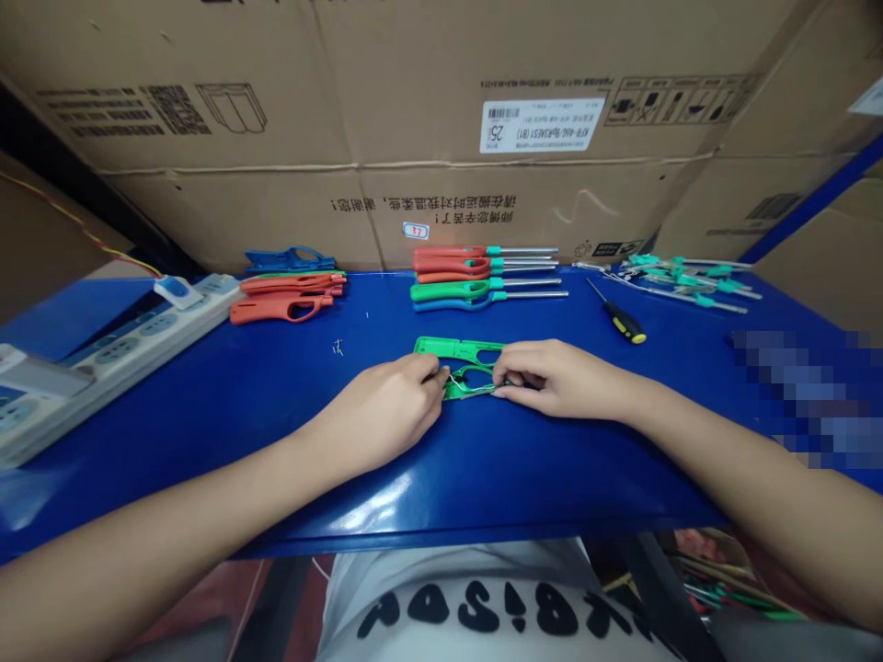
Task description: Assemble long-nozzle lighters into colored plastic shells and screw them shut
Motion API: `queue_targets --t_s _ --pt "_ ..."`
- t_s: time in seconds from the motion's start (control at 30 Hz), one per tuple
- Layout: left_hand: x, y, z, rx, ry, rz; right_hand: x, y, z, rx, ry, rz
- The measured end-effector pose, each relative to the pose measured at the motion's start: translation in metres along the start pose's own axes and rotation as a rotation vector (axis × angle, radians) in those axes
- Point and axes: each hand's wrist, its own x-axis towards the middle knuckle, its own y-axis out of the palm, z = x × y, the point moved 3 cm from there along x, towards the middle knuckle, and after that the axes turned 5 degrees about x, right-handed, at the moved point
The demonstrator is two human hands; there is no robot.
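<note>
My left hand [396, 405] is closed with its fingertips on the left end of an open green lighter casing half [475, 375]. A small black part [458, 378] and a thin white wire show inside this half. My right hand [552, 377] pinches around the same half's right end, where its fingers hide what else they may hold. Just beyond lies another green casing half [445, 348], its hollow side up, partly covered by my right fingers.
Behind are assembled lighters [452, 292] with metal tubes, and red casings [280, 306] stand left. Small screws [338, 348] lie nearby. To the right are a screwdriver [624, 324] and wired teal-and-metal parts [690, 276]. A power strip [124, 349] runs along the left; cardboard [276, 202] backs the blue table.
</note>
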Motion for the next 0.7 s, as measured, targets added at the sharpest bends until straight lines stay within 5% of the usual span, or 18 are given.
queue_targets --t_s 0.7 --pt "-0.0008 -0.0013 -0.0005 -0.036 -0.013 0.037 -0.0007 -0.0001 -0.0014 0.013 0.001 -0.009"
